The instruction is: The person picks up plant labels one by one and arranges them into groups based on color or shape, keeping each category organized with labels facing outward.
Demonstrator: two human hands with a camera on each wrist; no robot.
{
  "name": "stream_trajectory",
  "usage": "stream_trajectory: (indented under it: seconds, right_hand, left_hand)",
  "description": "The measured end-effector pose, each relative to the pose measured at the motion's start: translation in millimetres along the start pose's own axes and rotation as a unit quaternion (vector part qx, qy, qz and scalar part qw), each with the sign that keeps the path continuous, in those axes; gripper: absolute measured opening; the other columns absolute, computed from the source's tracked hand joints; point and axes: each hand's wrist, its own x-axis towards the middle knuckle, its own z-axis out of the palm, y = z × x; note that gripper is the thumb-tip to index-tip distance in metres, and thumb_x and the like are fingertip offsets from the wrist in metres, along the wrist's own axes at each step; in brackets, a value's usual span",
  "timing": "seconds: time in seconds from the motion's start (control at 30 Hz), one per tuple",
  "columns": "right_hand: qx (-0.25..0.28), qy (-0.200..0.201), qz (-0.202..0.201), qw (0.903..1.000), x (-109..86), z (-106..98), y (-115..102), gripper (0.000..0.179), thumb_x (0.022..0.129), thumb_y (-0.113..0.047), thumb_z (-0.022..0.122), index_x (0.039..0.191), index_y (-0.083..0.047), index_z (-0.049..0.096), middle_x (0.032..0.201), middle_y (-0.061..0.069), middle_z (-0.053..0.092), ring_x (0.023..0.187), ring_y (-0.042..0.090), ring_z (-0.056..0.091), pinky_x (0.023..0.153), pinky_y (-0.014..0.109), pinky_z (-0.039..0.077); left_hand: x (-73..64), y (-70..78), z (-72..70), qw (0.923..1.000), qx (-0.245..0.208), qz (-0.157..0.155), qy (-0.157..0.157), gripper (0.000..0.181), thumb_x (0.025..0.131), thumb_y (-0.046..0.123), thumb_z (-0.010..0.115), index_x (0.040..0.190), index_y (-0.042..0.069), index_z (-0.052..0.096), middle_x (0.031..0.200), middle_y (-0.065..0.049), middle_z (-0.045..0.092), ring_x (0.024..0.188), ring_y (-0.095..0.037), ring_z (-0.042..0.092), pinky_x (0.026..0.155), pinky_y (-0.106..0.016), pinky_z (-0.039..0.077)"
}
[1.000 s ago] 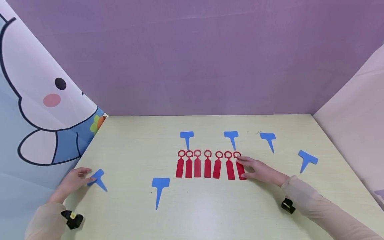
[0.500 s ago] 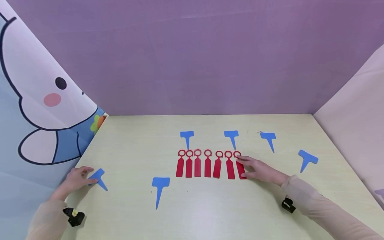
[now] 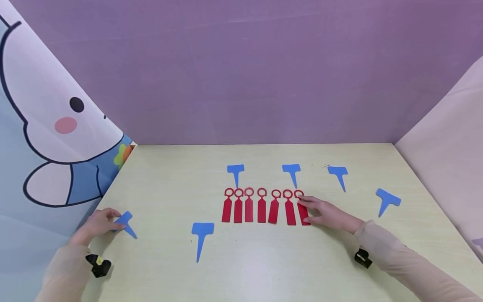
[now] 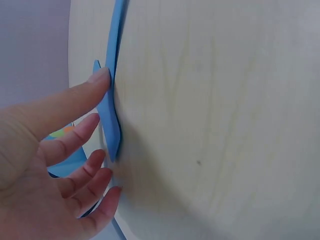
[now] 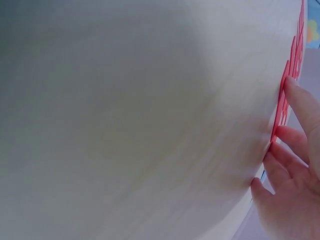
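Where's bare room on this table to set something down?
Front centre of the table, between the nearest blue marker and the right sleeve; also back left, beyond the left hand. The middle's crowded: seven red tags in a row, two blue markers just behind, right hand at one end.

No readable text or numbers

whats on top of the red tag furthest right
The right hand is on the tag, its fingers at the ring end, thumb at the lower right. What lies beneath them is covered.
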Motion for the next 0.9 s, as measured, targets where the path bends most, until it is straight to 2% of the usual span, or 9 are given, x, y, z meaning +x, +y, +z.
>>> stream_trajectory:
  seconds: [0.1, 0.27, 0.43, 0.67, 0.77, 0.9]
  right_hand:
    - [0.002, 0.000, 0.001, 1.0000, 0.1, -0.1, 0.1, 0.060, 0.077, -0.018, 0.068, 0.129, -0.002, 0.043, 0.136, 0.017, 0.035, 0.124, 0.038, 0.030, 0.089, 0.039, 0.044]
    - [0.004, 0.000, 0.000, 1.0000, 0.1, 0.1, 0.0, 0.060, 0.077, -0.017, 0.068, 0.129, -0.001, 0.043, 0.136, 0.017, 0.035, 0.124, 0.038, 0.030, 0.090, 0.040, 0.043]
    - [0.006, 0.000, -0.002, 1.0000, 0.2, 0.3, -0.1, 0.060, 0.077, -0.016, 0.068, 0.129, -0.001, 0.043, 0.136, 0.017, 0.035, 0.123, 0.038, 0.030, 0.089, 0.040, 0.043]
    - [0.006, 0.000, -0.002, 1.0000, 0.2, 0.5, -0.2, 0.060, 0.077, -0.017, 0.068, 0.129, -0.001, 0.043, 0.136, 0.017, 0.035, 0.123, 0.039, 0.030, 0.088, 0.039, 0.044]
    - [0.005, 0.001, -0.004, 1.0000, 0.1, 0.4, -0.4, 0.060, 0.077, -0.016, 0.068, 0.129, 0.000, 0.043, 0.136, 0.017, 0.035, 0.123, 0.039, 0.030, 0.089, 0.040, 0.043]
    - [0.002, 0.001, -0.004, 1.0000, 0.0, 0.3, -0.5, 0.060, 0.077, -0.016, 0.068, 0.129, 0.000, 0.043, 0.136, 0.017, 0.035, 0.123, 0.038, 0.030, 0.089, 0.040, 0.043]
  left_hand:
    - [1.7, 3.2, -1.6, 0.9996, -0.013, -0.011, -0.020, 0.062, 0.073, 0.034, 0.070, 0.106, -0.013, 0.047, 0.106, -0.034, 0.044, 0.093, -0.041, 0.041, 0.079, -0.053, 0.039]
    - [2.6, 6.6, -3.0, 0.9992, -0.020, -0.016, -0.030, 0.058, 0.074, 0.031, 0.071, 0.103, -0.013, 0.046, 0.103, -0.033, 0.044, 0.091, -0.040, 0.042, 0.078, -0.052, 0.039]
    - [1.4, 10.7, -3.2, 0.9990, -0.025, -0.022, -0.031, 0.054, 0.075, 0.025, 0.070, 0.102, -0.014, 0.044, 0.097, -0.029, 0.047, 0.085, -0.034, 0.045, 0.073, -0.046, 0.042]
    - [-3.0, 18.3, -3.2, 0.9991, -0.033, -0.022, -0.017, 0.049, 0.074, 0.019, 0.070, 0.096, -0.015, 0.043, 0.086, -0.020, 0.048, 0.078, -0.028, 0.046, 0.067, -0.035, 0.042]
    - [-3.8, 19.3, -3.1, 0.9990, -0.035, -0.021, -0.016, 0.050, 0.073, 0.020, 0.071, 0.095, -0.014, 0.042, 0.085, -0.020, 0.048, 0.078, -0.028, 0.046, 0.066, -0.035, 0.041]
    - [-3.6, 18.7, -3.2, 0.9989, -0.036, -0.022, -0.018, 0.052, 0.073, 0.024, 0.071, 0.095, -0.013, 0.043, 0.089, -0.024, 0.048, 0.080, -0.030, 0.046, 0.068, -0.038, 0.042]
